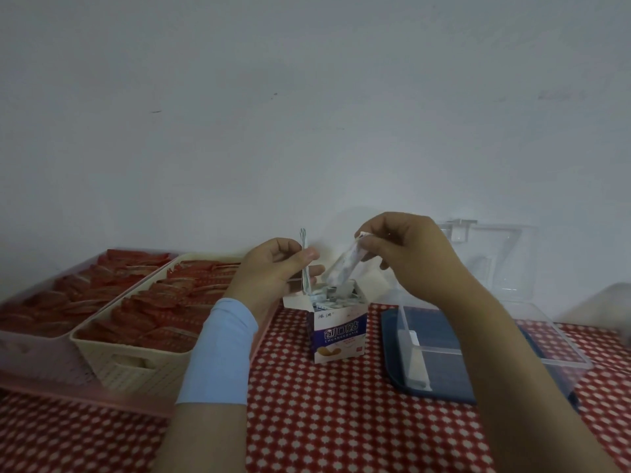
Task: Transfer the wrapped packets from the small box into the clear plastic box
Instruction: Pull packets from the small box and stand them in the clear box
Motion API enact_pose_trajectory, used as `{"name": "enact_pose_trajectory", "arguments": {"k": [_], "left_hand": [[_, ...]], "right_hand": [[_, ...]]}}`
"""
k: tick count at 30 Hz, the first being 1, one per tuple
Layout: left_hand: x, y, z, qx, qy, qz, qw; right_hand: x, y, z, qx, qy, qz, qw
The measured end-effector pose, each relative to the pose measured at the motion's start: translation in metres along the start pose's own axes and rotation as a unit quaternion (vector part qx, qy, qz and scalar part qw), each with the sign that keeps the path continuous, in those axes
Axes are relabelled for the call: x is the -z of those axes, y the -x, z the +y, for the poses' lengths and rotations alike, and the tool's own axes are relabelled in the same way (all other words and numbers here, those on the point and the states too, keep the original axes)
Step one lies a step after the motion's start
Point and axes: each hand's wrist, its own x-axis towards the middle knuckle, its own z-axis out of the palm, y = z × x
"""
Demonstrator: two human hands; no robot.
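Checkered tablecloth (324, 421) below; my left hand (273, 274) pinches packets (305, 254) upright, my right hand (409, 254) pinches one packet (343, 268) over the bandage box (336, 331), beside the clear plastic box (566, 361).

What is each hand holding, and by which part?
Left hand pinches thin packets near their middle; right hand pinches one wrapped packet by its upper end.

Left hand (273, 271) (blue-sleeved forearm) pinching thin packet (303, 237), right hand (413, 254) pinching second packet (341, 271), both raised.
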Motion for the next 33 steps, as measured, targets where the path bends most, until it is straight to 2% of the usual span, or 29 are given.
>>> {"name": "enact_pose_trajectory", "arguments": {"k": [5,11,13,17,19,23,25,29,33], "left_hand": [[-0.008,0.006,0.003,0.039,0.005,-0.104,0.994],[-0.024,0.01,0.001,0.077,0.104,-0.178,0.975],[-0.026,0.009,0.0,0.081,0.136,-0.185,0.97],[-0.026,0.008,0.0,0.075,0.161,-0.166,0.97],[-0.024,0.008,-0.001,0.072,0.17,-0.151,0.971],[-0.018,0.008,-0.001,0.079,0.181,-0.136,0.971],[-0.016,0.008,-0.002,0.082,0.176,-0.15,0.97],[-0.017,0.01,-0.001,0.078,0.173,-0.161,0.969],[-0.018,0.014,0.0,0.086,0.177,-0.177,0.964]], "right_hand": [[0.0,0.005,-0.01,0.02,-0.063,-0.046,0.997],[-0.017,0.005,-0.009,0.037,-0.084,0.01,0.996],[-0.022,0.006,-0.011,0.026,-0.085,0.024,0.996],[-0.027,0.007,-0.007,0.036,0.006,0.041,0.999],[-0.024,0.009,-0.009,0.031,0.015,0.03,0.999],[-0.019,0.018,-0.019,0.039,0.036,-0.103,0.993],[-0.024,0.019,-0.019,0.055,0.07,-0.137,0.987],[-0.033,0.016,-0.014,0.095,0.048,-0.098,0.99],[-0.031,0.016,-0.014,0.087,0.026,-0.097,0.991]]}}
